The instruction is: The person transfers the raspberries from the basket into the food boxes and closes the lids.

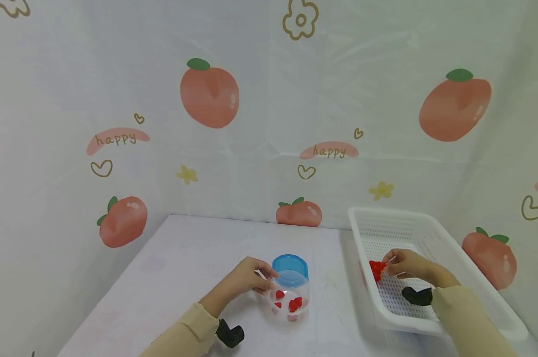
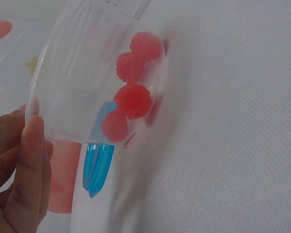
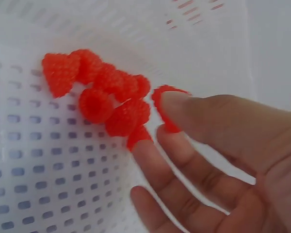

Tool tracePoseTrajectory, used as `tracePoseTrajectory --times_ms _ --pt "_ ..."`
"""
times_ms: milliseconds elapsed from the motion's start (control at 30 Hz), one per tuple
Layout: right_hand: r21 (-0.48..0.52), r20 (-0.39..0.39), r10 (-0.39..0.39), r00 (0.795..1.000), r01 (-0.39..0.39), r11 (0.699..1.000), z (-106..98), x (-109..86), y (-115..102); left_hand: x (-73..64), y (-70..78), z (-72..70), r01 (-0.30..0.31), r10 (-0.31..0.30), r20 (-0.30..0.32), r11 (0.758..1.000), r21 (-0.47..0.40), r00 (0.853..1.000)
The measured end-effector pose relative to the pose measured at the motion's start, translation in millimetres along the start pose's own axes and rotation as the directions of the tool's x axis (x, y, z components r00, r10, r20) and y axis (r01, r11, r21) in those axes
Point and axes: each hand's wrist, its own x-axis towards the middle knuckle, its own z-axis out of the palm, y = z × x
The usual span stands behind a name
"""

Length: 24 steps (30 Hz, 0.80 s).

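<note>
At the middle of the table, my left hand (image 1: 246, 278) pinches the rim of a clear plastic tub (image 2: 77, 73) between thumb and fingers. Several red raspberries (image 2: 132, 101) lie in the bottom of the tub. Behind it shows a blue lid (image 1: 291, 264). My right hand (image 1: 409, 264) reaches into a white basket (image 1: 366, 263) on the right. Between its thumb and finger it pinches one raspberry (image 3: 166, 108), close beside a heap of raspberries (image 3: 106, 80) at the basket's left side. The other fingertips are right at the heap's edge.
The basket stands along the right side of the white table (image 1: 197, 253), its walls rising around my right hand. A printed cloth backdrop (image 1: 260, 99) hangs behind the table. Black wrist straps (image 1: 230, 334) show below both hands.
</note>
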Motion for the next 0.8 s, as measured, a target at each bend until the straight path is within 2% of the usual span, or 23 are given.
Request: tracePoseTrajectory --times_ms 167,367,500,633,800 --pt "0.01 -0.107 -0.069 0.992 0.07 0.997 -3.2 -0.9 -4.8 1.2 -0.9 -0.5 -0.001 0.001 0.006 1.0 -0.003 1.0" --pt "0.009 -0.211 -0.141 0.967 0.146 0.989 -2.0 -3.0 -13.7 1.2 -0.1 -1.0 -0.005 0.005 0.008 1.0 -0.004 1.0" --pt "0.028 -0.289 -0.187 0.939 0.203 0.979 2.0 -3.1 -24.7 1.0 0.4 -0.6 -0.008 0.008 0.002 1.0 0.007 1.0" --pt "0.077 -0.361 -0.242 0.901 0.287 0.955 7.8 -1.7 -36.9 0.9 0.4 0.0 -0.006 0.007 -0.003 1.0 0.017 1.0" --pt "0.148 -0.448 -0.258 0.856 0.356 0.923 17.4 -1.0 -53.6 0.6 0.5 -0.3 -0.007 0.007 -0.003 1.0 0.02 1.0"
